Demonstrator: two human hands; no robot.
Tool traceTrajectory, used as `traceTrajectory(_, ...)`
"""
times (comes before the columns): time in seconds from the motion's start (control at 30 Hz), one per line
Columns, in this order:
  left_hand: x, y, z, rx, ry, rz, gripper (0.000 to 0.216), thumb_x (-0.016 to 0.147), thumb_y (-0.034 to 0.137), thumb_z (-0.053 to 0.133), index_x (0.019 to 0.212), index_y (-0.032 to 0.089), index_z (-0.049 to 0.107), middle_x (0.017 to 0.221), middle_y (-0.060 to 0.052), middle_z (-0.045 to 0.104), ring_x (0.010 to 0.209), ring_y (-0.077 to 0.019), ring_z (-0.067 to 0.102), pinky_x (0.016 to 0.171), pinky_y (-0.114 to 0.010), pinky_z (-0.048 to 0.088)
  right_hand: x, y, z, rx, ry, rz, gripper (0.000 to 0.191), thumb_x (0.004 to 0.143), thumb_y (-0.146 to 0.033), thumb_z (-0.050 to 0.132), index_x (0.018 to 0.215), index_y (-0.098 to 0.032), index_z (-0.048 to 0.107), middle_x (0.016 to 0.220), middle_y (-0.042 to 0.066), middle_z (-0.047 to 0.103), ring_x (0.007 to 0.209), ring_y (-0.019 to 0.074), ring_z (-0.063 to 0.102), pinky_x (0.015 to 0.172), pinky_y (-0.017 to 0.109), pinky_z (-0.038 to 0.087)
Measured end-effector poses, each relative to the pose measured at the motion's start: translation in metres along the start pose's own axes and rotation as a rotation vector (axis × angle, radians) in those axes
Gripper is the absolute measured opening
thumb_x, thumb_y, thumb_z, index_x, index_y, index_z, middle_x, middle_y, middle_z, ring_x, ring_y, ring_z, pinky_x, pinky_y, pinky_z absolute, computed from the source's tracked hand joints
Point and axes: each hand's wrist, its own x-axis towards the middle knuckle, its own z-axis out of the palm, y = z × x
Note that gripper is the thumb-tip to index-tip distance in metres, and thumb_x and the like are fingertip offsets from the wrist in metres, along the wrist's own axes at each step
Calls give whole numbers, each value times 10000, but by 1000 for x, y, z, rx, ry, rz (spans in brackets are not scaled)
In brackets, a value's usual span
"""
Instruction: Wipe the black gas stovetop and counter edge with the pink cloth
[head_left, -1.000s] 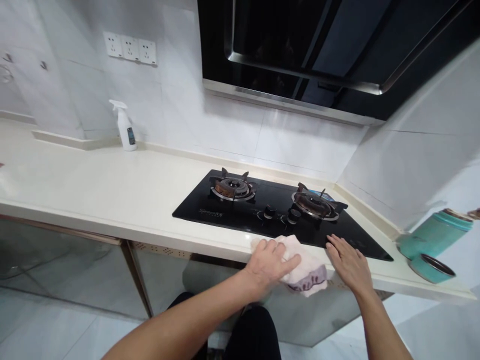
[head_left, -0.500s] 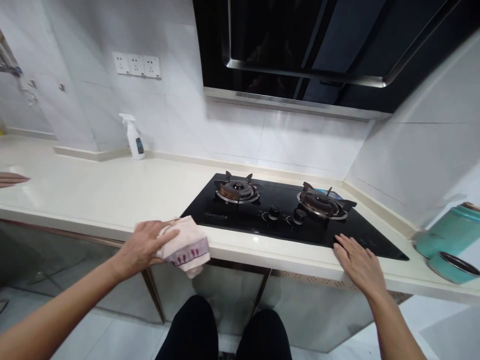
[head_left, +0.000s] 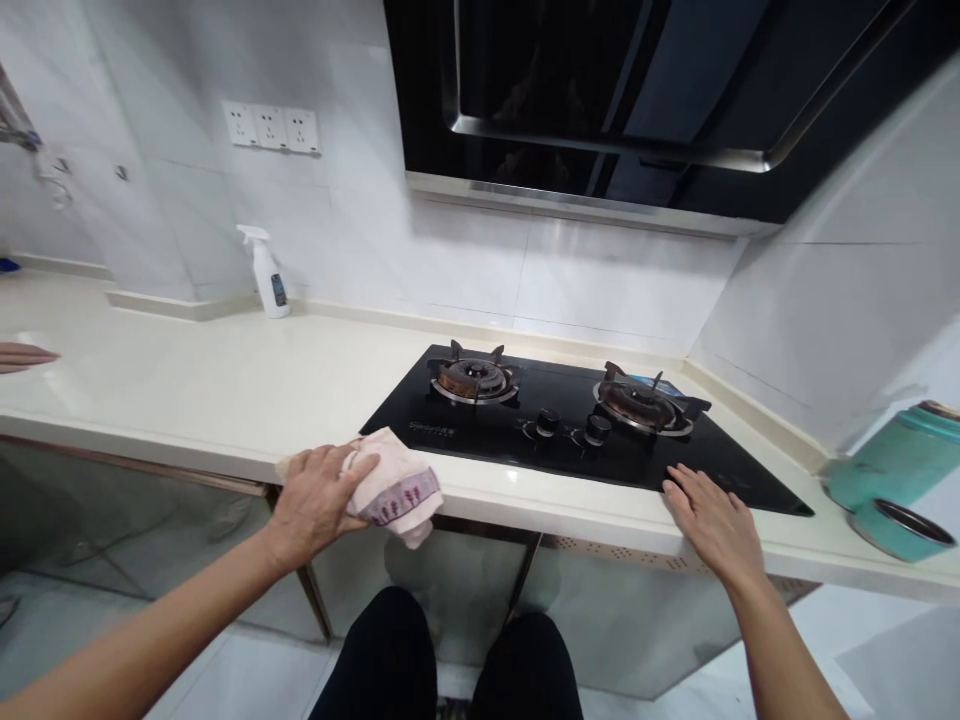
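My left hand (head_left: 319,500) is closed over a pale pink cloth (head_left: 397,485) with a purple patterned band. It presses the cloth against the front edge of the cream countertop (head_left: 180,390), beside the near left corner of the black gas stove (head_left: 480,437). Part of the cloth hangs below the edge. At the right, my right hand (head_left: 712,520) lies flat with fingers stretched out, its fingertips on the stove's near edge and its palm over the counter front. Two burners and two knobs (head_left: 598,430) show on the stove.
A white spray bottle (head_left: 268,272) stands against the back wall. Teal containers (head_left: 900,527) sit at the right end. The dark range hood (head_left: 585,110) overhangs the stove. Another person's hand (head_left: 26,356) rests on the counter at far left. Cabinet doors (head_left: 600,620) are below.
My left hand and the cloth have slid a short way right along the counter's front edge. My right hand stays in nearly the same place.
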Motion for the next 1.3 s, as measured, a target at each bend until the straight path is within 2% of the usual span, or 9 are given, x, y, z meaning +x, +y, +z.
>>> traceTrajectory(0.27, 51, 122, -1, -132, 17, 83, 753, 707, 565, 855, 1361, 315, 578, 1365, -177, 592, 1075, -371, 564, 919, -521, 408, 0, 1, -4, 10, -36, 2, 716, 965, -659, 207, 1417, -263, 596, 1579, 22, 492, 1499, 275, 381, 1222, 587, 276)
traceTrajectory(0.5, 105, 237, -5, -312, 2, 269, 763, 783, 517, 807, 1440, 287, 494, 1257, -165, 610, 1063, -344, 575, 885, -508, 424, 1, -2, -6, 21, -28, 6, 700, 979, -641, 205, 1420, -258, 590, 1570, 37, 507, 1498, 278, 384, 1230, 572, 266)
traceTrajectory(0.63, 129, 279, -14, -386, -60, 330, 729, 845, 468, 761, 1467, 261, 442, 1208, -146, 611, 1066, -326, 579, 855, -474, 438, -3, -5, -17, 186, 11, 27, 681, 962, -654, 267, 1322, -227, 657, 1504, 104, 567, 1453, 314, 437, 1219, 574, 280)
traceTrajectory(0.73, 136, 292, -19, -391, -85, 334, 649, 900, 446, 704, 1460, 262, 435, 1179, -128, 616, 1048, -307, 581, 845, -457, 443, -31, -28, -32, 439, 156, 26, 619, 964, -659, 373, 1266, -209, 673, 1466, 157, 556, 1390, 325, 486, 1170, 543, 362)
traceTrajectory(0.83, 136, 295, -20, -387, -103, 326, 617, 927, 446, 671, 1468, 268, 433, 1167, -117, 619, 1030, -298, 579, 828, -444, 447, -73, -77, -38, 587, 315, 11, 522, 998, -600, 419, 1270, -220, 653, 1422, 155, 542, 1353, 325, 493, 1144, 558, 368)
traceTrajectory(0.9, 133, 295, -18, -376, -102, 313, 510, 968, 400, 614, 1433, 236, 483, 1164, -122, 622, 1068, -303, 573, 836, -442, 445, -94, -116, -33, 589, 303, -47, 498, 1020, -565, 407, 1306, -222, 628, 1440, 160, 515, 1366, 335, 465, 1135, 583, 352)
traceTrajectory(1.0, 129, 290, -14, -379, -55, 296, 379, 1031, 285, 485, 1383, 154, 536, 1194, -140, 628, 1137, -290, 559, 895, -437, 432, -103, -162, -19, 462, 306, -82, 559, 1031, -577, 356, 1394, -209, 567, 1492, 180, 487, 1383, 374, 414, 1127, 651, 295)
traceTrajectory(1.13, 126, 266, -18, -520, -37, 357, 447, 1031, 281, 496, 1438, 98, 489, 1278, -157, 633, 1135, -273, 573, 966, -428, 430, -94, -183, -9, 386, 310, -21, 575, 1063, -527, 217, 1453, -240, 527, 1503, 133, 521, 1402, 370, 367, 1121, 648, 252)
traceTrajectory(1.3, 123, 226, -32, -794, -74, 427, 593, 947, 310, 673, 1489, 188, 466, 1462, -153, 561, 1355, -289, 498, 1109, -433, 411, -91, -186, -9, 251, 351, -7, 575, 1063, -537, 210, 1396, -288, 607, 1445, 93, 579, 1357, 408, 360, 1065, 658, 241)
